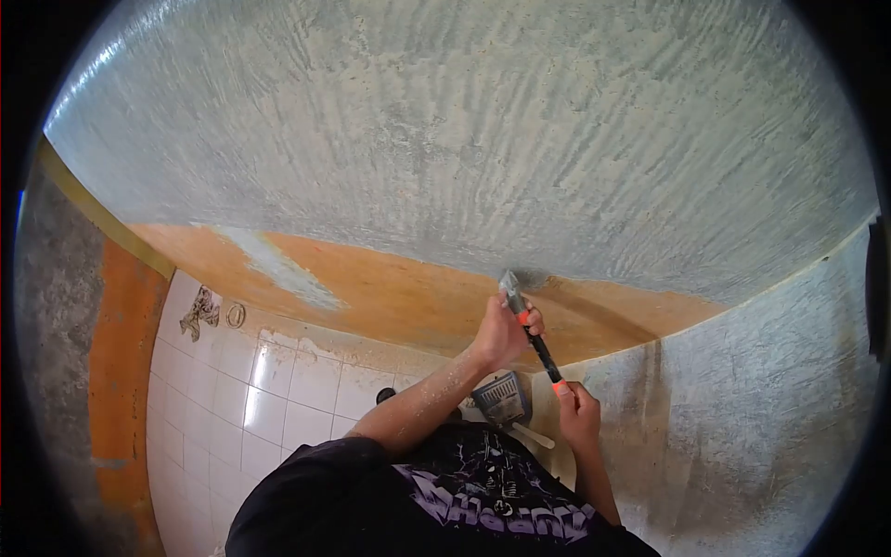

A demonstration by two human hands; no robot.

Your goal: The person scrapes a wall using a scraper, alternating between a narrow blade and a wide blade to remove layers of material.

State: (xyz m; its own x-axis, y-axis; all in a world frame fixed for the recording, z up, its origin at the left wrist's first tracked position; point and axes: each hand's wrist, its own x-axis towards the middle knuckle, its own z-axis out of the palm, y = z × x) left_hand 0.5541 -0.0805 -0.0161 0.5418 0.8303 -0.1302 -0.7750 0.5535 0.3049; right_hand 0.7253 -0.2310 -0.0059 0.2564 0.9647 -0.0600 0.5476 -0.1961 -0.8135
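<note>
A scraper (pixel 545 357) with a black handle, orange bands and a metal head slants across the middle of the view. Its head touches or nearly touches the wall (pixel 445 139) where rough grey meets orange. My left hand (pixel 501 332) is closed round the upper handle near the head. Lower down, my right hand (pixel 579 411) grips the handle's end. Pale dust specks cover my left forearm.
Below my hands, a grey tray (pixel 502 399) and a pale-handled tool (pixel 533 435) lie on the floor. White tiles (pixel 290 376) stretch left, with a crumpled cloth (pixel 200 313) and a tape roll (pixel 236 316) near the wall. Another grey wall (pixel 742 399) stands at right.
</note>
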